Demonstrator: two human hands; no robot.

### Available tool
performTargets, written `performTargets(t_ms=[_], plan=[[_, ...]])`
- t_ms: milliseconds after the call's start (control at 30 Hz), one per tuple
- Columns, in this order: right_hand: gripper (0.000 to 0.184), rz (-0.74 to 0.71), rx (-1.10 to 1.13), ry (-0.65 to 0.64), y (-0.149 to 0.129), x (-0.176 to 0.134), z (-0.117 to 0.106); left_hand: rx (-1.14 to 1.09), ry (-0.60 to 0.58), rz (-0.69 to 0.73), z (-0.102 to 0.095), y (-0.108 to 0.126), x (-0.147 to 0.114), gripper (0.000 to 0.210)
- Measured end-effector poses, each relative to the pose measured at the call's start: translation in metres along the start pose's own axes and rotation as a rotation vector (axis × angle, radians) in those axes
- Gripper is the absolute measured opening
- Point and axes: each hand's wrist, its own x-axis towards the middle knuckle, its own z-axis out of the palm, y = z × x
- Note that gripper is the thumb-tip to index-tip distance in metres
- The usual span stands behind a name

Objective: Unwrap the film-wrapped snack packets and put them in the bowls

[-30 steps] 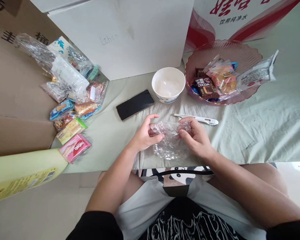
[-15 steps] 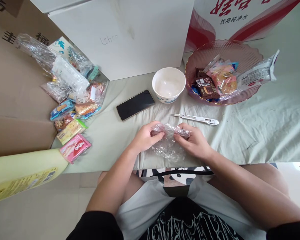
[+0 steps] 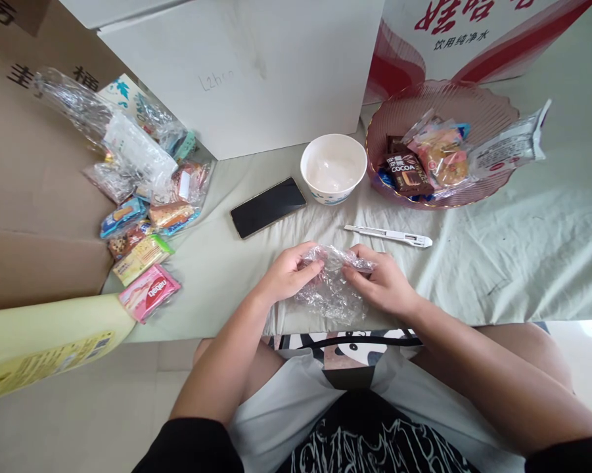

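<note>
A crumpled sheet of clear plastic film or a clear bag (image 3: 332, 289) is stretched between my two hands near the front edge of the table. My left hand (image 3: 292, 270) pinches its left side between thumb and fingers. On the other side, my right hand (image 3: 382, 279) grips the upper right part, thumb on top. Just beyond my hands lies a white utility knife (image 3: 391, 235), its blade end pointing left. A white paper bowl (image 3: 333, 171) stands behind it, with nothing visible inside but its pale bottom. Left of the bowl rests a black phone (image 3: 269, 207), screen up.
A pink ribbed bowl (image 3: 497, 108) at back right holds wrapped snacks, including a brown cocoa packet (image 3: 408, 174). Wrapped snacks and clear wrappers (image 3: 140, 154) pile up at the left, with a pink packet (image 3: 150, 292) in front. A white box (image 3: 276, 72) stands behind.
The plastic has shifted slightly and its lower part hangs spread a little differently between my hands. Both hands keep their hold; the other things stay in place.
</note>
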Motion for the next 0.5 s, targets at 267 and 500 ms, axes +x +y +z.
performTargets(t_ms=[267,500], plan=[[0.008,-0.023,-0.022,-0.018,0.0040,-0.0024,0.0003,0.057,0.020,-0.011,-0.0002,-0.0007,-0.0014,0.020],[0.008,-0.034,-0.032,-0.017,0.0051,-0.0029,0.0013,0.072,0.009,0.006,-0.0003,0.0007,-0.0006,0.019]])
